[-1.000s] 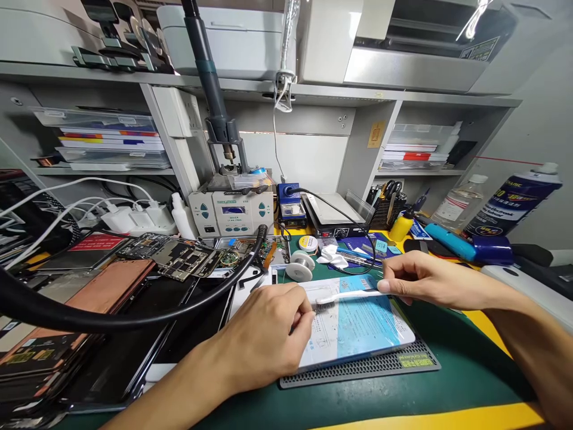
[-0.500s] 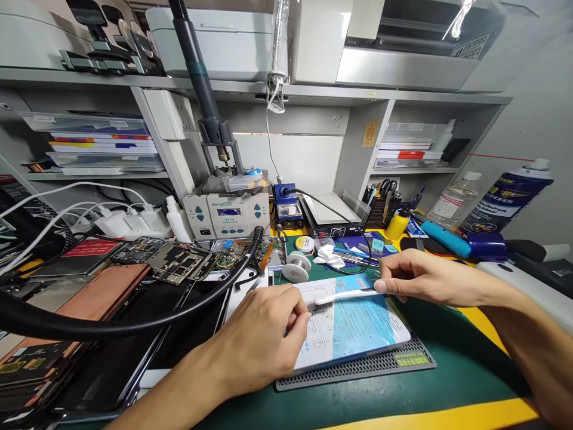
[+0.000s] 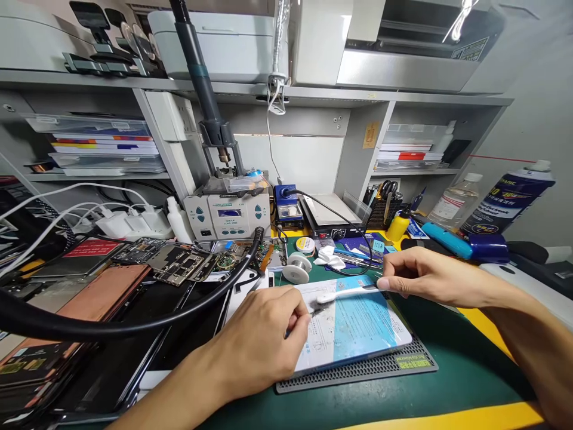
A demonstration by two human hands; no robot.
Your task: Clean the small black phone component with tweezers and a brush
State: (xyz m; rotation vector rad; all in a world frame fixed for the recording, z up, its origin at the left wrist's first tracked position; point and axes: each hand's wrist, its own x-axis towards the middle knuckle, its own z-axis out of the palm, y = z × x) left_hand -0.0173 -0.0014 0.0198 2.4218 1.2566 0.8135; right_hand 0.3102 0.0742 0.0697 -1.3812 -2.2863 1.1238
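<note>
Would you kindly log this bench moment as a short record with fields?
Left hand: left hand pressing on the blue-and-white card, fingertips pinched at the brush head
Right hand: right hand gripping the white brush by its handle
Brush: bristles down at the card's left part
Under the card: grey ribbed mat
Behind: solder spool, rework station

Bare forearms; apparently no sleeves

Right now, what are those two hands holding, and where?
Right hand pinches a white brush by its handle end. Left hand grips something small, hidden under its fingers.
</note>
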